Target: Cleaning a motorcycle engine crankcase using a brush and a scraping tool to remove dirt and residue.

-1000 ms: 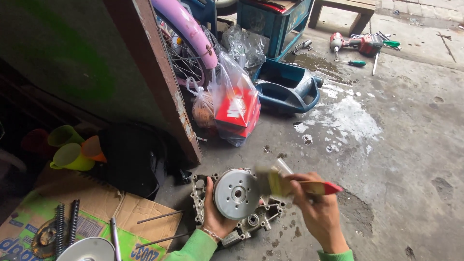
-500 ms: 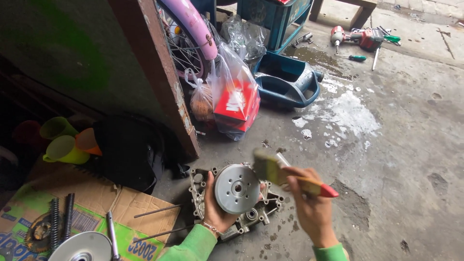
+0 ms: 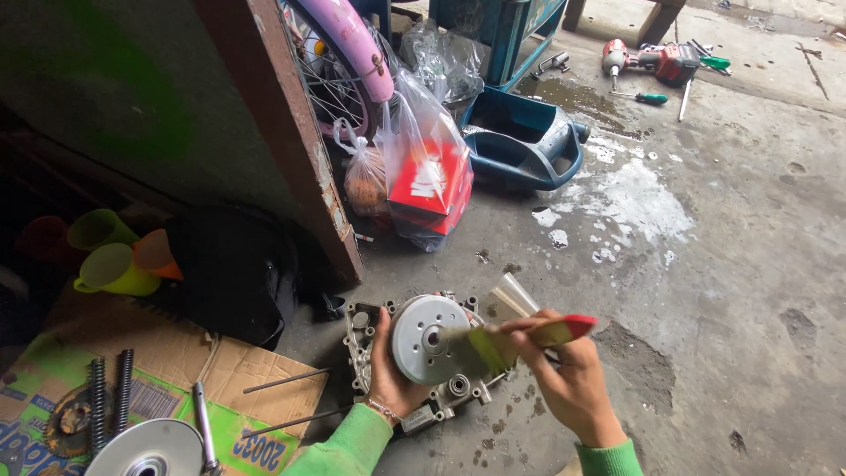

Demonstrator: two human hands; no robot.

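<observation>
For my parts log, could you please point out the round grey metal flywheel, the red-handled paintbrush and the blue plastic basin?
round grey metal flywheel (image 3: pixel 425 339), head view, on its flat face.
red-handled paintbrush (image 3: pixel 564 330), head view, on its handle.
blue plastic basin (image 3: pixel 520 141), head view, on its rim.

Soft daylight from right, floor (image 3: pixel 723 264) evenly bright; left recess deep in shadow. Brush (image 3: pixel 520 339) motion-blurred. Mild wide-angle bending at edges.

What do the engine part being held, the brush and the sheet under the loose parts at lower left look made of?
Engine cover: likely cast aluminium, dull grey, with a smoother machined round disc.
Brush: handle looks painted wood or plastic, yellow with a red tip; the bristles are blurred.
Sheet: corrugated cardboard, brown inside, printed green outside, with folded flaps.
</observation>
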